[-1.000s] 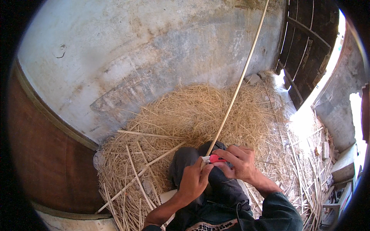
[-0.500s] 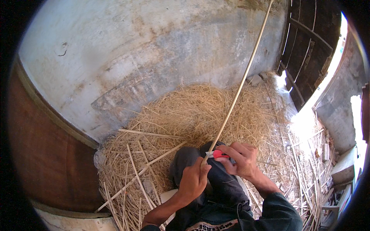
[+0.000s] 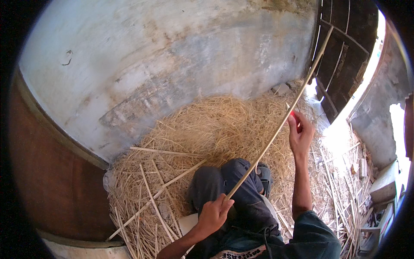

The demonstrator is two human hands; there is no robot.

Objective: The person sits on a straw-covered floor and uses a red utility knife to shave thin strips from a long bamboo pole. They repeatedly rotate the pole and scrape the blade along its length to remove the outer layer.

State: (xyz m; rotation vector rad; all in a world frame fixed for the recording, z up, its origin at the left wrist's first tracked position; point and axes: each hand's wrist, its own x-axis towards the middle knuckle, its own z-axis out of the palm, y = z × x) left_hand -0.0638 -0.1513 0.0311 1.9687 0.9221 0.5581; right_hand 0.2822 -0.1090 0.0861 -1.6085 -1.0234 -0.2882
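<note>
My left hand (image 3: pixel 214 215) is closed around the near end of a long, thin bamboo strip (image 3: pixel 266 149). The strip slants up and away to the right, its far tip in front of the dark wooden boards. About halfway along it, my right hand (image 3: pixel 302 134) grips a red-handled utility knife (image 3: pixel 296 121), largely covered by the fingers. The blade tip shows right beside the strip; whether it touches is hard to tell. A thin curl of shaving (image 3: pixel 257 167) hangs off the strip above my knee.
A heap of dry straw-like shavings (image 3: pixel 215 123) spreads before my legs (image 3: pixel 241 185) up to a stained wall (image 3: pixel 172 64). Loose strips (image 3: pixel 157 194) lie to the left, more along the right. A brown panel (image 3: pixel 56 172) stands at far left, a dark board door (image 3: pixel 340 56) at back right.
My right hand with the knife has gone from beside my left hand far up along the strip. The strip has tilted further right, and a shaving curl has appeared on it.
</note>
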